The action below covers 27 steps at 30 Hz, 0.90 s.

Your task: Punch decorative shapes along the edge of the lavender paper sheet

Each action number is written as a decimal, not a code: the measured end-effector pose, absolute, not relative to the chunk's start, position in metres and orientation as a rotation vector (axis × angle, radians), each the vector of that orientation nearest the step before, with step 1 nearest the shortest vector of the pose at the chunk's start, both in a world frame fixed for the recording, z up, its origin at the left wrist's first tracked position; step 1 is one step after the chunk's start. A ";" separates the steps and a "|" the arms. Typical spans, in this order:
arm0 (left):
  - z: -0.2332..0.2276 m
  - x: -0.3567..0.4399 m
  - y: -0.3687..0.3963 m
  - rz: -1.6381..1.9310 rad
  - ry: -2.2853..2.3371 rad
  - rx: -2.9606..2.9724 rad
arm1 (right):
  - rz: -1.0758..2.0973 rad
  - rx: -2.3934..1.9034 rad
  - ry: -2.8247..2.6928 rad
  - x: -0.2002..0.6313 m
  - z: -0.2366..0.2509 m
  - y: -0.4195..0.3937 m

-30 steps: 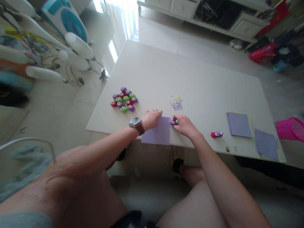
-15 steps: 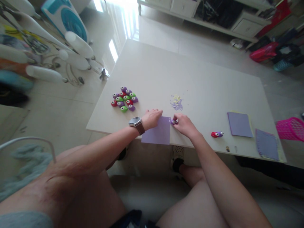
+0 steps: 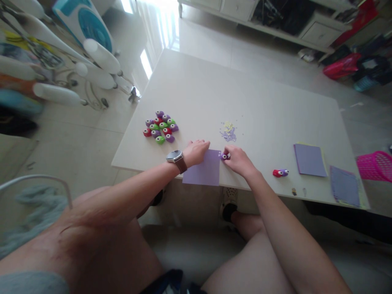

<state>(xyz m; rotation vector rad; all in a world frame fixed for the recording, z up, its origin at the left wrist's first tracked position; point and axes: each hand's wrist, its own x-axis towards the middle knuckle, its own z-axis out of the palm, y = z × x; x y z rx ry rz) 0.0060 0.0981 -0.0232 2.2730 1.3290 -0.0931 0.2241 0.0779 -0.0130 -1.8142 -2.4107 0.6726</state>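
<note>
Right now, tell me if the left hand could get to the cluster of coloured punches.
Probably yes. The left hand rests on the purple sheet, and the cluster of punches lies just to its left on the table, with only bare tabletop between them.

Left wrist wore a round-faced watch (image 3: 174, 155) on brown strap; forearms bare; dark shoe (image 3: 228, 212) at 6 o'clock.

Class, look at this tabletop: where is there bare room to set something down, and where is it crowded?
Bare: the far half of the table, beyond the cluster of punches and the confetti pile; also the stretch between the confetti and the purple paper stack. Crowded: the near edge, where the left hand presses the purple sheet and the right hand holds a small punch.
</note>
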 end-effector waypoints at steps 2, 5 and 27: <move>-0.023 0.006 0.098 -0.096 1.330 2.274 | 0.659 -1.816 -2.411 0.225 -0.014 0.078; -0.023 0.006 0.098 -0.097 1.330 2.279 | 0.650 -1.819 -2.410 0.226 -0.015 0.078; -0.023 0.006 0.098 -0.089 1.329 2.263 | 0.803 -1.748 -2.409 0.227 -0.015 0.079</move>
